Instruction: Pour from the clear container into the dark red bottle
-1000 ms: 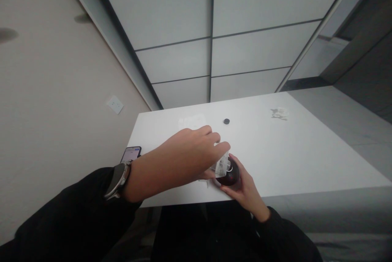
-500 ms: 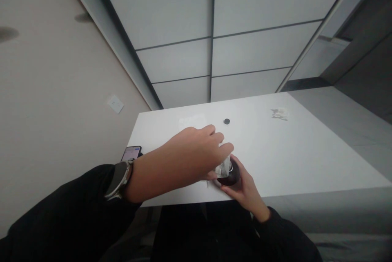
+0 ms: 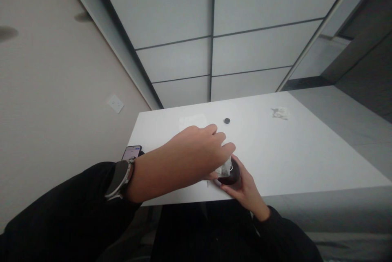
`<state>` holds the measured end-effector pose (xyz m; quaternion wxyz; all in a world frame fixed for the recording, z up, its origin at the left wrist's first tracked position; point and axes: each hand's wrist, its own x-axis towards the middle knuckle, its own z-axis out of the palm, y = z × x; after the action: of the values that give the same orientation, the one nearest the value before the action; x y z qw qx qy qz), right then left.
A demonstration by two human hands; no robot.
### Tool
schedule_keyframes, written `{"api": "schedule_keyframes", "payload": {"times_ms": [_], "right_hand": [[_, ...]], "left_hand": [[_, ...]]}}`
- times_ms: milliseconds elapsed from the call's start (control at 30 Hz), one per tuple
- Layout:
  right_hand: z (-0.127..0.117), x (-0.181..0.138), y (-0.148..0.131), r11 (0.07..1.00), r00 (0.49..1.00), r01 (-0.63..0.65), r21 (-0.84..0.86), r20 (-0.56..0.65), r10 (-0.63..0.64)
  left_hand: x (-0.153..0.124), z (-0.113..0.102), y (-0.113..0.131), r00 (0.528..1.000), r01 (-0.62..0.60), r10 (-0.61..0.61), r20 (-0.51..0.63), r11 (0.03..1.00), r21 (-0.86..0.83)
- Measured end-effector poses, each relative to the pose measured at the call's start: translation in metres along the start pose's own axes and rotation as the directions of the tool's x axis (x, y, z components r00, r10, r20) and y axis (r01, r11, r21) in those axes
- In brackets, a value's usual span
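Observation:
My left hand (image 3: 211, 147), its wrist wearing a watch, reaches across to the front of the table. Its closed fingers hold a small whitish packet (image 3: 224, 169) that looks like crinkled film or paper. The packet's lower end is over the top of a dark brown bottle (image 3: 235, 174); whether it goes into the mouth cannot be made out. Fingers of my right hand (image 3: 246, 188) wrap round the bottle from the right side. Behind the hands lies a dark round cap (image 3: 227, 121). My left hand hides part of the bottle and packet.
The white table (image 3: 294, 160) carries a crumpled white tissue-like piece (image 3: 279, 113) at the back right. A pale flat sheet (image 3: 192, 120) lies behind my left hand. A phone (image 3: 131, 152) rests at the left edge, near the wall with a socket (image 3: 115, 104).
My left hand has shifted very slightly to the right with the packet. The right hand and the bottle stay in place.

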<state>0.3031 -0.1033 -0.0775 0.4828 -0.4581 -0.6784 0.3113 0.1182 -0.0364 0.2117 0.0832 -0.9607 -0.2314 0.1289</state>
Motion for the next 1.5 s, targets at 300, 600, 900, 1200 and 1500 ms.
{"api": "schedule_keyframes", "payload": {"times_ms": [300, 600, 900, 1200, 1500], "right_hand": [[0.0, 0.0, 0.0, 1.0, 1.0, -0.001, 0.008, -0.009, 0.002], [-0.001, 0.001, -0.003, 1.0, 1.0, 0.001, 0.013, -0.008, 0.0], [0.001, 0.001, -0.001, 1.0, 1.0, 0.002, 0.013, -0.011, -0.002], [0.0, 0.001, -0.004, 1.0, 1.0, -0.015, 0.014, -0.013, 0.015], [0.0, -0.001, -0.001, 1.0, 1.0, -0.024, -0.013, -0.012, 0.024]], "left_hand": [[0.001, -0.002, 0.002, 1.0, -0.007, 0.007, -0.014, 1.0, 0.009], [0.006, -0.006, 0.004, 0.999, 0.0, -0.001, 0.044, 1.0, 0.022], [0.005, 0.001, 0.004, 0.999, -0.027, 0.027, -0.029, 0.999, 0.022], [0.008, 0.0, 0.004, 0.998, -0.034, 0.035, -0.056, 0.999, 0.015], [0.01, 0.001, 0.005, 0.996, -0.049, 0.051, -0.074, 0.998, 0.026]]}}
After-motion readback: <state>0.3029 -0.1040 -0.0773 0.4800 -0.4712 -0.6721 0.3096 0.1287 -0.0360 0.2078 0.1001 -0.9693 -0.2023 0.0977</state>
